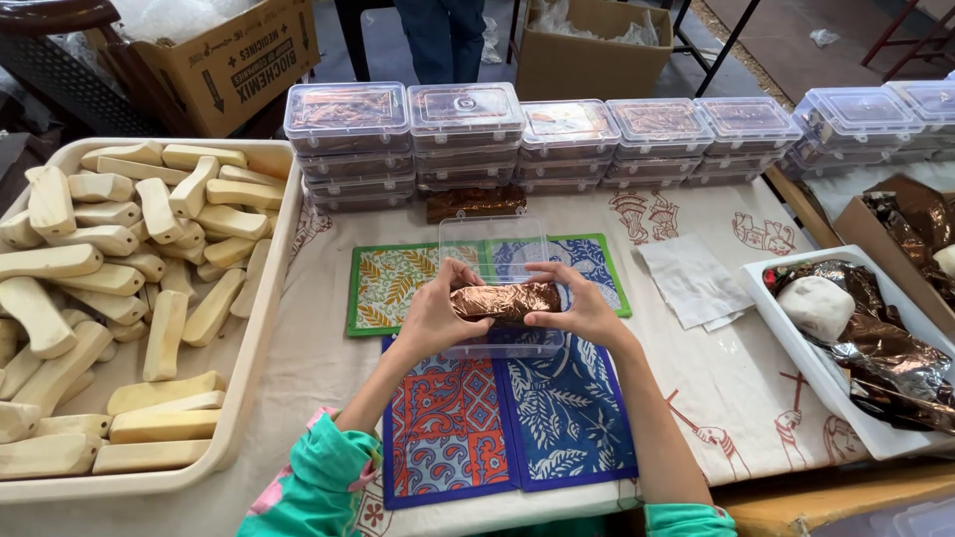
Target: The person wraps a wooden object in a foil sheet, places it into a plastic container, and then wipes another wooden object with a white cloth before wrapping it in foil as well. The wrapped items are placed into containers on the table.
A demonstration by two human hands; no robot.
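Head view: both hands hold one foil-wrapped bar, a short oblong in crinkled copper-brown foil, lying level. The left hand pinches its left end and the right hand its right end, fingers curled close around it. The bar hovers just over a clear plastic box, which stands open with its lid tipped up behind.

Beyond the clear plastic box runs a row of stacked lidded containers, about seven stacks, the nearer ones showing brown foil inside; one loose wrapped piece lies at their foot. Left of the box, a large cream tray holds several dozen pale yellow unwrapped bars, too many to count exactly. Right of it, a white tray carries crumpled foil sheets and one white lump, with folded white paper between.

Under the box lie three patterned mats: a green-edged one and two blue ones. All rest on a printed cream tablecloth. Behind the containers stand two cardboard cartons on a grey floor, with someone's legs between them.
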